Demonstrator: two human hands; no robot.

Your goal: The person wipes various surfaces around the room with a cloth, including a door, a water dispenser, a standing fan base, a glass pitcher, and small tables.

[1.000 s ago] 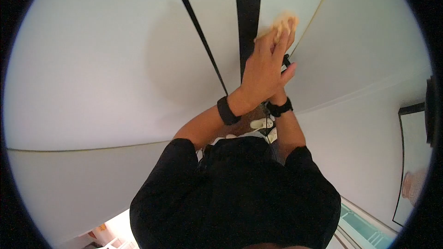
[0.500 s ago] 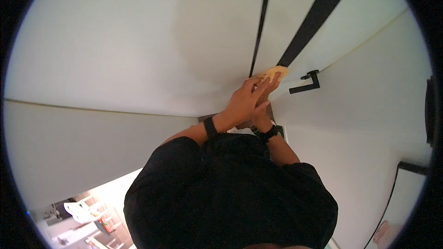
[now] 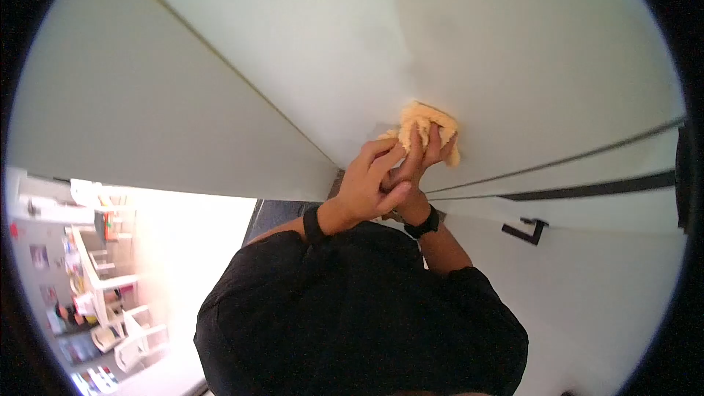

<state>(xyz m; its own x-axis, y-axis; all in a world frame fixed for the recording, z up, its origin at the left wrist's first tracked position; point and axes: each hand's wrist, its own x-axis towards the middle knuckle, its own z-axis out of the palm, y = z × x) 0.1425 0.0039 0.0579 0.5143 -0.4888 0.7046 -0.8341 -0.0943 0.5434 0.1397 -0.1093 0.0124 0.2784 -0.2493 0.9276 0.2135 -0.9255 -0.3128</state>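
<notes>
Yellow cloth (image 3: pixel 433 116) near the left edge of a white panel (image 3: pixel 323 51) fills the half-curled right hand (image 3: pixel 416 163), loosely open left hand (image 3: pixel 364 185) overlapping.

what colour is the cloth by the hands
The cloth is pale yellow-orange, with no pattern that can be made out; it shows best in the head view.

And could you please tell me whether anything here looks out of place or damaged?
Nothing clearly stands out; I see no spill or damage. The yellow cloth is crumpled against the white panel, but the right hand is on it, so that looks natural. The black handle appears intact.
</notes>
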